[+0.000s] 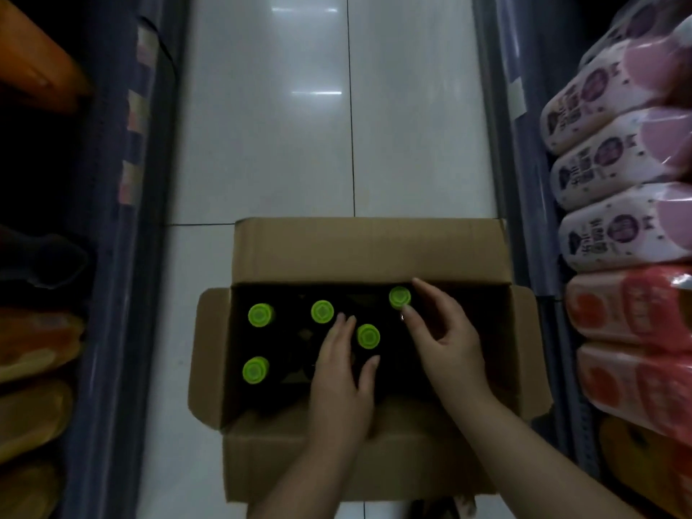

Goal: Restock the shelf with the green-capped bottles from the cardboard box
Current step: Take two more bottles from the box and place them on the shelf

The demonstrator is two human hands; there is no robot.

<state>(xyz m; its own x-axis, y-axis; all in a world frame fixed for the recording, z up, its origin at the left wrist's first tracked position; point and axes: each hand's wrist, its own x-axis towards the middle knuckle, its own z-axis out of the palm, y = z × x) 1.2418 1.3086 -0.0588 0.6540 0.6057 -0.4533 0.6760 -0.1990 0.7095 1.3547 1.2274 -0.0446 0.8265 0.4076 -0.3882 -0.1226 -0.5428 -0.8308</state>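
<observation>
An open cardboard box (pixel 367 252) sits on the floor below me and holds several dark bottles with bright green caps. My left hand (pixel 339 383) reaches into the box, its fingers and thumb curled around the neck of the middle bottle (pixel 368 336). My right hand (pixel 443 342) pinches the cap of the far-right bottle (pixel 399 297) between forefinger and thumb. Three more green-capped bottles stand free to the left: one at the back left (pixel 260 315), one at the back middle (pixel 322 311) and one at the front left (pixel 255 370). The bottle bodies are lost in the box's shadow.
The box lies in a narrow aisle of white floor tiles (pixel 281 144). A dark shelf unit (pixel 131 219) with orange goods runs along the left. On the right, a shelf holds stacked pink packs (pixel 614 162) and red packs (pixel 629 312).
</observation>
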